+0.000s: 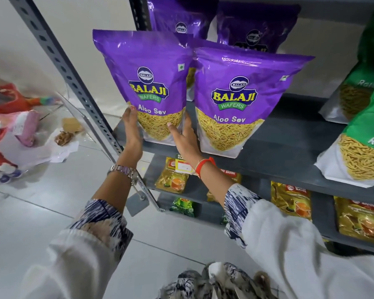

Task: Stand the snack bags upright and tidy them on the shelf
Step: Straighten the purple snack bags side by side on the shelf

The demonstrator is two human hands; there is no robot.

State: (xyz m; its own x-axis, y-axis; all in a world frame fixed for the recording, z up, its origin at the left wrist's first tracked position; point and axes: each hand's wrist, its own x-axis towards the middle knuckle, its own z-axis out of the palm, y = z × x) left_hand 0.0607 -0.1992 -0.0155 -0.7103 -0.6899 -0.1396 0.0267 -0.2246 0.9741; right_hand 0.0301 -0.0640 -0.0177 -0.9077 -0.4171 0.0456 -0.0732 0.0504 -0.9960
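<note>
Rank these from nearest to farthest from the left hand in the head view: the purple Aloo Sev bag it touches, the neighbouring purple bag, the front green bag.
1. Purple Aloo Sev bag, between both hands.
2. Neighbouring purple bag, rightward.
3. Front green bag, far right.

rear purple bags [255, 29] mostly hidden; green bags [363, 134] cut off at right edge

I see glossy purple plastic snack bags [147, 83] at twelve o'clock on a matt grey painted metal shelf [279, 152]. At nine o'clock, smooth pale floor tiles [41, 201] shine faintly. My sleeves [279, 234] look like soft cloth.
</note>
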